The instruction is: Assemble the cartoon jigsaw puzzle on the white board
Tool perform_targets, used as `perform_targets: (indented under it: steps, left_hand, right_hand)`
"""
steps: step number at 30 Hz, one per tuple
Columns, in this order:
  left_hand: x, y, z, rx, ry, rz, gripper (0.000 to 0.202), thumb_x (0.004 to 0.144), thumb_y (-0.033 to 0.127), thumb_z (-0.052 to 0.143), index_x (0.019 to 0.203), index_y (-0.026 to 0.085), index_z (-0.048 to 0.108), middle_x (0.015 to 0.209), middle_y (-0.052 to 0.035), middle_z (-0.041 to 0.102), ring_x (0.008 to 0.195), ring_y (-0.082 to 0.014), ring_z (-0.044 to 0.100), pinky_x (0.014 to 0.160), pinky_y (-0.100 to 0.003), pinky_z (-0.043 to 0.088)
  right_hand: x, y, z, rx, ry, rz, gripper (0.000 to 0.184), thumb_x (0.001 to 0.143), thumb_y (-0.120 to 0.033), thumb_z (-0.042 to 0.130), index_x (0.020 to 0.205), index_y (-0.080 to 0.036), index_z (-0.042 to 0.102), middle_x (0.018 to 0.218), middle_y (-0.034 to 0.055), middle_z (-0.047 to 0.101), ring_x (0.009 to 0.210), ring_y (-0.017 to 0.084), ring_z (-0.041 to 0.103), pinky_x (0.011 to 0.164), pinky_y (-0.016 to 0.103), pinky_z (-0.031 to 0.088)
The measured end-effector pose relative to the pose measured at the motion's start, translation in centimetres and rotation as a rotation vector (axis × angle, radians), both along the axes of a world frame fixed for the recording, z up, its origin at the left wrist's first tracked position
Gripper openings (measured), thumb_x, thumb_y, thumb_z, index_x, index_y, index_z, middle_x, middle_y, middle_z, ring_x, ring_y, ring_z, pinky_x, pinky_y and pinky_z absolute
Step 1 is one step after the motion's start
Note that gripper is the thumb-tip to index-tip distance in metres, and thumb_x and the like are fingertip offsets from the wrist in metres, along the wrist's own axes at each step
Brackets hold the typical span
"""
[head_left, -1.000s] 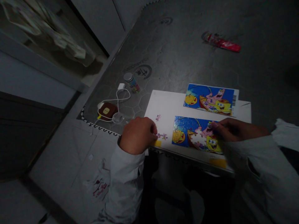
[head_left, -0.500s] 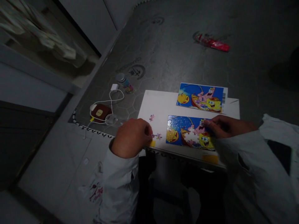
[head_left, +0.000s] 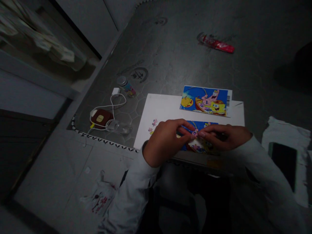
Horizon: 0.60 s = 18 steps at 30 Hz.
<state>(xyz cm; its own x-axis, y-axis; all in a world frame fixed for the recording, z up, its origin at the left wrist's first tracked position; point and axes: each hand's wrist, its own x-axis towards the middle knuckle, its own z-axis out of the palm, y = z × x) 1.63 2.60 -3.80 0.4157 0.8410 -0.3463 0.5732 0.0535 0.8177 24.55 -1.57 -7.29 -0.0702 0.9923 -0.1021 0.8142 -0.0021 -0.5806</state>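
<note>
My left hand (head_left: 169, 139) and my right hand (head_left: 223, 137) meet over a partly assembled jigsaw puzzle (head_left: 191, 148). At their fingertips is a small pinkish puzzle piece (head_left: 195, 132), with the thumb and finger of each hand closed at it. White gaps show in the puzzle's middle, and my hands cover much of it. Behind it lies the reference picture card (head_left: 207, 100), with the same cartoon scene of a pink starfish and a yellow sponge. A few loose puzzle pieces (head_left: 154, 122) rest left of my left hand, on the white board (head_left: 165, 110).
On the table's left are a cartoon-printed tube (head_left: 127, 87), a brown case (head_left: 102, 117) with a white cable, and a clear bottle (head_left: 119, 126). A red packet (head_left: 216, 44) lies farther back. At right, a dark phone (head_left: 284, 162) rests on white cloth (head_left: 275, 130).
My left hand has moved right from the loose pieces to above the puzzle. My right hand has shifted left, so the fingertips of both hands now meet at a piece.
</note>
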Motion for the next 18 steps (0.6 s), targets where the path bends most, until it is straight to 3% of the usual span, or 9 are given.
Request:
perform_targets:
  steps: [6,13,18]
  left_hand:
    - [0.3,0.0,-0.5,0.018,-0.073,-0.003,0.025,0.097,0.017,0.085,0.121,0.026,0.084,0.09,0.0009,0.089,0.08,-0.0165,0.084,0.081,-0.027,0.064]
    - [1.1,-0.3,0.1,0.167,0.061,-0.064,0.035,0.092,0.017,0.093,0.123,0.031,0.087,0.096,0.0034,0.09,0.076,-0.0157,0.081,0.079,-0.026,0.063]
    - [1.1,-0.3,-0.2,0.207,0.08,-0.088,0.037,0.09,0.017,0.095,0.124,0.03,0.087,0.095,0.0031,0.09,0.08,-0.0163,0.082,0.084,-0.028,0.063]
  right_hand:
    - [0.9,0.5,-0.5,-0.048,0.046,0.015,0.043,0.099,-0.067,0.064,0.103,-0.035,0.092,0.06,-0.0014,0.067,0.056,0.016,0.055,0.058,0.031,0.036]
    - [0.8,0.6,0.2,-0.086,0.084,-0.042,0.04,0.094,-0.063,0.067,0.099,-0.033,0.092,0.058,-0.0026,0.064,0.058,0.016,0.055,0.059,0.03,0.037]
    - [0.5,0.5,0.5,-0.079,0.068,-0.052,0.037,0.096,-0.062,0.066,0.096,-0.035,0.092,0.056,-0.0031,0.063,0.059,0.017,0.059,0.06,0.032,0.038]
